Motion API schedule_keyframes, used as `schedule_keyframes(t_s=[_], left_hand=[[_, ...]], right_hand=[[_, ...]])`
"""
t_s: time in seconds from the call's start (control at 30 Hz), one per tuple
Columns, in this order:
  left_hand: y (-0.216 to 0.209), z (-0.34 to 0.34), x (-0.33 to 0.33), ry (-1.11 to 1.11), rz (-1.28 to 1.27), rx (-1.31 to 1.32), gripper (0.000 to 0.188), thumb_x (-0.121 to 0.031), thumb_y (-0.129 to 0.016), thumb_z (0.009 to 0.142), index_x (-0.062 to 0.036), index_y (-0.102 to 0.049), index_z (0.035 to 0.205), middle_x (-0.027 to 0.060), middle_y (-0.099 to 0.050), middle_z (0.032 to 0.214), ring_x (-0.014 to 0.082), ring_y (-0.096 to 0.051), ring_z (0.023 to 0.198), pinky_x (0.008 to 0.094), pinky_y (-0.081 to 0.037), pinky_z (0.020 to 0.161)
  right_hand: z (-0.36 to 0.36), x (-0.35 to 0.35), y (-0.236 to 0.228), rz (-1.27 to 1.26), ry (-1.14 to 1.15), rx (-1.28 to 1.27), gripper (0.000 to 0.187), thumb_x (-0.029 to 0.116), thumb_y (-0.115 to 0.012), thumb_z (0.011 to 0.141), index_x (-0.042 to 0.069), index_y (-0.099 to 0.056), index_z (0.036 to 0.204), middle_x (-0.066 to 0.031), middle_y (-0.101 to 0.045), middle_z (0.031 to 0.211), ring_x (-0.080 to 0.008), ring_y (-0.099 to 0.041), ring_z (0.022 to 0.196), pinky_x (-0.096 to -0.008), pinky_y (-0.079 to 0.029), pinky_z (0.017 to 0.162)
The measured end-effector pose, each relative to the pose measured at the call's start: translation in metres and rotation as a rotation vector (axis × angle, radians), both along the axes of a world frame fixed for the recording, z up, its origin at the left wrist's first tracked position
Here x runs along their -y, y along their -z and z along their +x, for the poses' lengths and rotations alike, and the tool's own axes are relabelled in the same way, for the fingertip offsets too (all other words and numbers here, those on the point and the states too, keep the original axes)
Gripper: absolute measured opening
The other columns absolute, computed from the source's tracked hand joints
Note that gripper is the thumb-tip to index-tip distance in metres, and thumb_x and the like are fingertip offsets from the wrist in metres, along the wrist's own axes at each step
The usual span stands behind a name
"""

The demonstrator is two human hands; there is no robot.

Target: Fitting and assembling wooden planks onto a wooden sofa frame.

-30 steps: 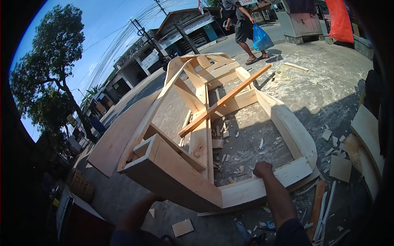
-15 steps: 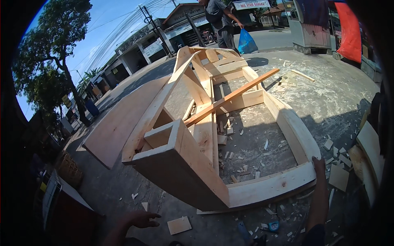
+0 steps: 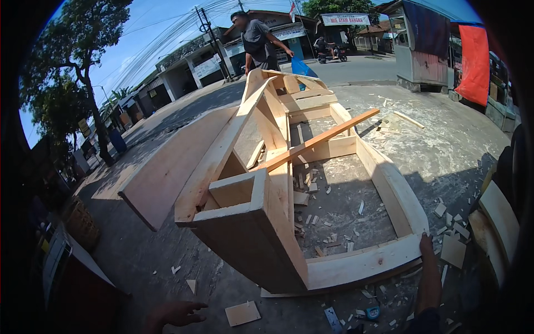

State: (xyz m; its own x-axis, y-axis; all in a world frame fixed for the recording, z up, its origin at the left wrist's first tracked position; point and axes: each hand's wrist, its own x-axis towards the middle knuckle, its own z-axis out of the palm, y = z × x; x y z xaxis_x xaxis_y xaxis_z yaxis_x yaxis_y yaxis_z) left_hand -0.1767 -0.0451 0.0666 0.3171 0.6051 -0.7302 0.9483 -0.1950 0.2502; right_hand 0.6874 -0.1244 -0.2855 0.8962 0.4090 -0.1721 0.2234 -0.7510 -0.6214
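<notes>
A large wooden frame (image 3: 361, 257) of pale planks lies on the ground before me, with a boxy upright section (image 3: 245, 209) rising at its near left. My right hand (image 3: 427, 249) grips the near right corner of this frame, its fingers partly hidden at the plank's edge. Low on the left, my left hand (image 3: 181, 313) hangs free of the wood, fingers stretched out and holding nothing. A reddish-brown wooden bar (image 3: 322, 139) lies slantwise across the frame. Leaning out at the frame's left is a wide thin board (image 3: 167, 167).
At the far end stands a person (image 3: 261, 44) with a blue plastic bag (image 3: 303, 68). A tape measure (image 3: 372, 313) and a square wood offcut (image 3: 242, 313) lie near my feet. More offcuts (image 3: 453, 250) and curved boards (image 3: 499, 217) are on the right. A motorbike (image 3: 331, 53) is on the road.
The person at the far end has moved left, with the blue bag now partly behind the frame. My view has tilted up slightly. My right hand stays at the frame's corner.
</notes>
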Motion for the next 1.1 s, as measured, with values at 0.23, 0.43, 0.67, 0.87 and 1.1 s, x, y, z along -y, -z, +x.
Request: schedule_keyframes(t_s=[0.23, 0.43, 0.67, 0.87, 1.1], left_hand=[[0.008, -0.02, -0.004, -0.089, 0.016, 0.019, 0.059, -0.053, -0.053, 0.094, -0.0178, -0.047, 0.142, 0.015, -0.058, 0.132, 0.0293, -0.059, 0.118, 0.04, -0.048, 0.097], [-0.019, -0.059, -0.059, -0.733, 0.726, 0.628, 0.061, -0.042, -0.056, 0.096, -0.0087, -0.038, 0.144, 0.0153, -0.057, 0.127, 0.0256, -0.061, 0.103, 0.0384, -0.05, 0.086], [-0.081, -0.071, -0.181, -0.74, 0.642, 1.834, 0.091, -0.065, -0.058, 0.086, -0.0119, -0.021, 0.15, 0.0181, -0.032, 0.147, 0.0323, -0.03, 0.139, 0.052, -0.03, 0.109], [-0.114, -0.087, -0.194, -0.914, 0.981, 1.694, 0.062, -0.051, -0.056, 0.094, -0.0083, -0.043, 0.137, 0.0124, -0.051, 0.134, 0.0273, -0.046, 0.127, 0.0489, -0.035, 0.104], [-0.105, -0.083, -0.218, -1.052, 0.981, 1.458, 0.04, -0.039, -0.05, 0.099, -0.0049, -0.06, 0.117, 0.0093, -0.061, 0.115, 0.0227, -0.055, 0.109, 0.0398, -0.042, 0.093]], right_hand=[[-0.115, -0.028, -0.025, 0.121, 0.217, -0.204, 0.059, 0.043, -0.042, 0.098, 0.003, -0.029, 0.14, -0.0327, -0.049, 0.131, -0.0485, -0.051, 0.119, -0.0521, -0.038, 0.102], [-0.151, -0.03, 0.047, 0.039, 0.284, -0.155, 0.055, 0.046, -0.041, 0.099, 0.004, -0.032, 0.134, -0.033, -0.051, 0.129, -0.0502, -0.053, 0.116, -0.0526, -0.042, 0.099], [-0.144, -0.029, 0.139, 0.059, 0.45, -0.014, 0.06, 0.046, -0.039, 0.1, 0.005, -0.021, 0.141, -0.0353, -0.051, 0.127, -0.0508, -0.055, 0.114, -0.0533, -0.044, 0.097], [-0.312, -0.053, -0.012, 0.059, 0.211, -0.291, 0.063, 0.047, -0.04, 0.1, 0.003, -0.02, 0.14, -0.0366, -0.051, 0.126, -0.0508, -0.056, 0.111, -0.0541, -0.044, 0.095], [-0.299, -0.038, -0.016, 0.021, -0.021, -0.201, 0.064, 0.048, -0.04, 0.1, -0.003, -0.022, 0.135, -0.0379, -0.054, 0.116, -0.0501, -0.06, 0.102, -0.0512, -0.048, 0.09]])
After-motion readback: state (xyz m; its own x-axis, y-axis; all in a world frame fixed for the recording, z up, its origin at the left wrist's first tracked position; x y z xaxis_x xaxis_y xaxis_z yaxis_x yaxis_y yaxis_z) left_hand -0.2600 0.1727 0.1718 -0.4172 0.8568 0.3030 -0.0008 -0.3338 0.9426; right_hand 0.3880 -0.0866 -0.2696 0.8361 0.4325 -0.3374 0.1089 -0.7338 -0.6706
